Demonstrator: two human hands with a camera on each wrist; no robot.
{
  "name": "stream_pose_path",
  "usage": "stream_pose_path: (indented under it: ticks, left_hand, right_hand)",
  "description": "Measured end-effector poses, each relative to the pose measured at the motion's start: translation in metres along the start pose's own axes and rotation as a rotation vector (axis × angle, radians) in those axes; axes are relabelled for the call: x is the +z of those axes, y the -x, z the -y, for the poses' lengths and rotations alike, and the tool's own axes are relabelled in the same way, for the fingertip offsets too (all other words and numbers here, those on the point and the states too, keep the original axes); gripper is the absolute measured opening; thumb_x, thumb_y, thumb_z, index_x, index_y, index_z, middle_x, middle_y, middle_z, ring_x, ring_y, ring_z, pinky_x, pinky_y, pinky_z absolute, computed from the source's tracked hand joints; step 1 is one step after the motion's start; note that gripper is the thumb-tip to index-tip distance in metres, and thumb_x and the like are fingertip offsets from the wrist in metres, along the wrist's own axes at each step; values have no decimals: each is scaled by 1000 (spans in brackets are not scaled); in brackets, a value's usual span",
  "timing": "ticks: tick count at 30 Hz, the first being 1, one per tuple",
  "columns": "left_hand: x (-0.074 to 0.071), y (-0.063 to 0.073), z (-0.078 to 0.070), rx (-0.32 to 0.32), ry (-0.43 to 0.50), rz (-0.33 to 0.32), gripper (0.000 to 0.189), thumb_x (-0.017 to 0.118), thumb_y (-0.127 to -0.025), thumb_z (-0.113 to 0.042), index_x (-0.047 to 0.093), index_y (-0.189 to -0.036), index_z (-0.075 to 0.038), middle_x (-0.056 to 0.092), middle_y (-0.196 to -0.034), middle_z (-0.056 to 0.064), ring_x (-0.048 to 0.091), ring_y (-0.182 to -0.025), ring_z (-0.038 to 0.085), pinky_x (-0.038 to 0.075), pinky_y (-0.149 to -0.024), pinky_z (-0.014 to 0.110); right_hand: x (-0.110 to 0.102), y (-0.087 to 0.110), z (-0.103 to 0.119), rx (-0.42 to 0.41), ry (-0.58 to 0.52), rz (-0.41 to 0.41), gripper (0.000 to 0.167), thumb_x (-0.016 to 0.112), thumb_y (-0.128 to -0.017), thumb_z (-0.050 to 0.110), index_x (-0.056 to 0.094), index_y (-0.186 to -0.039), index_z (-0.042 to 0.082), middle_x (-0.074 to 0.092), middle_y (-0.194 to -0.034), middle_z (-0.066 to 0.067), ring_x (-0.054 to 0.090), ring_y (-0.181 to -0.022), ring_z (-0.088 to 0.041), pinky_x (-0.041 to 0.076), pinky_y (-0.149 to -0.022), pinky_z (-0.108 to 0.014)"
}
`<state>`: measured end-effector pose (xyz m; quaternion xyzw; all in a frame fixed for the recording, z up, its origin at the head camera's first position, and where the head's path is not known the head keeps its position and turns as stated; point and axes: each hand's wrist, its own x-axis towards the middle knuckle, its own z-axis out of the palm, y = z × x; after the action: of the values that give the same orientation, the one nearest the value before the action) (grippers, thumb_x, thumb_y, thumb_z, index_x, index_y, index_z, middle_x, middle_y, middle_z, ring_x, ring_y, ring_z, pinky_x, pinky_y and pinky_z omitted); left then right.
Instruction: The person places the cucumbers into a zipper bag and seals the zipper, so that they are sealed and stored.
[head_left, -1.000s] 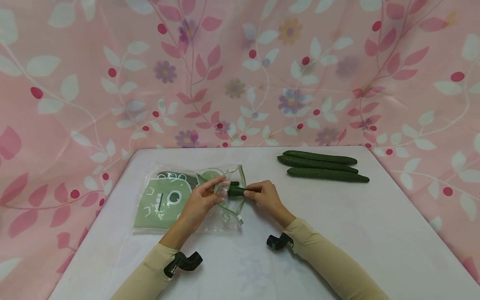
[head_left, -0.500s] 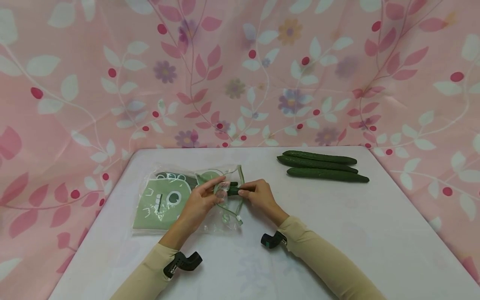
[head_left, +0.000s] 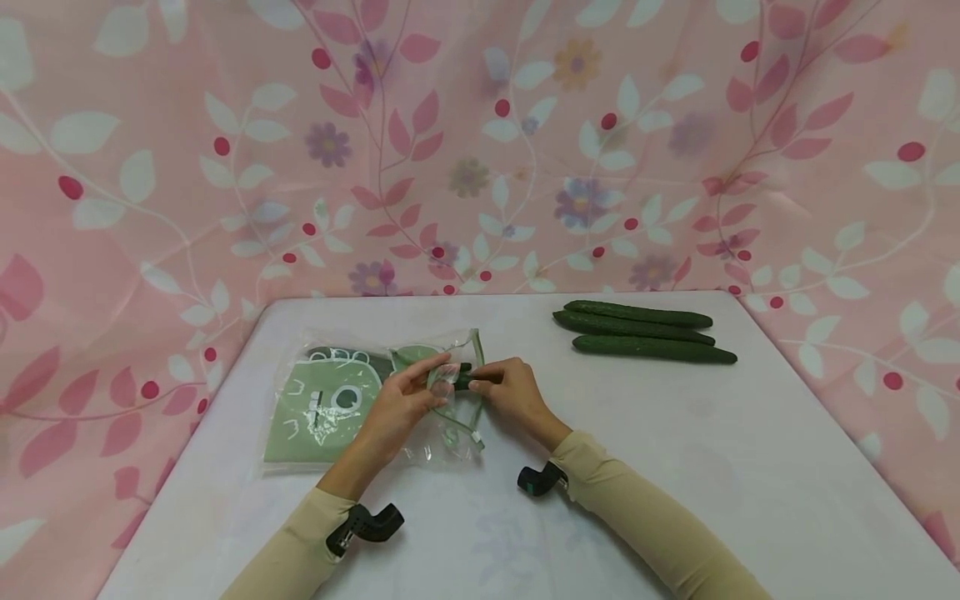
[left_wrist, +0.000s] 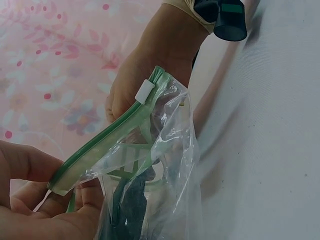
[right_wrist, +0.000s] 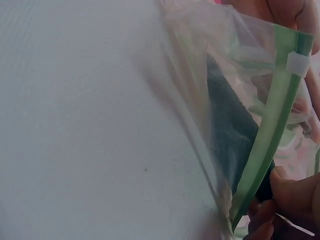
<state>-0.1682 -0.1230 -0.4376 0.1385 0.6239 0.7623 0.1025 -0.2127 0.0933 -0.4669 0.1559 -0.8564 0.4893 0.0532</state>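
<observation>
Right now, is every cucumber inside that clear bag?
No, three cucumbers lie on the white table, apart from the clear bag.

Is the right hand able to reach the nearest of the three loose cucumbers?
Probably yes: only table lies between the right hand and the nearest loose cucumber, but the hand must first release the cucumber end it pinches.

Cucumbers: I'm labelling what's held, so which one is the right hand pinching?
The cucumber whose end the right hand grips at the bag mouth; another cucumber shows just beyond; three loose cucumbers lie untouched.
</observation>
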Motion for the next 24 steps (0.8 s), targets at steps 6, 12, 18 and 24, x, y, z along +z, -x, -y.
stream_pose_path:
  ticks: [6,12,18,24]
  left_hand:
    - [2,1,-5,25,49,-81,62,53,-92,15,50,-152,2,53,-147,24,62,-112,20,56,-87,29]
    - [2,1,-7,27,79,-112,63,49,-90,18,51,-151,3,55,-144,25,64,-105,17,55,-85,29]
    - [2,1,-8,24,95,-114,65,49,-88,18,49,-152,3,54,-144,26,64,-100,17,55,-84,29]
    - [2,1,-9,24,86,-105,65,49,-89,19,50,-152,3,54,-144,26,63,-102,18,55,-85,28]
  right_hand:
    - [-2,0,-3,30,41,34,16,85,-86,8,82,-101,5,77,-94,-2,71,-89,-17,57,-82,-38]
    - [-9,2,-7,37,9,61,20,85,-84,3,80,-104,4,77,-93,-2,70,-86,-15,57,-81,-37]
    - [-26,5,-10,43,-10,19,18,83,-86,2,80,-104,4,76,-92,-2,68,-82,-17,56,-74,-35]
    - [-57,9,-20,46,4,-22,19,80,-90,7,79,-108,1,76,-96,-2,69,-86,-21,53,-73,-37]
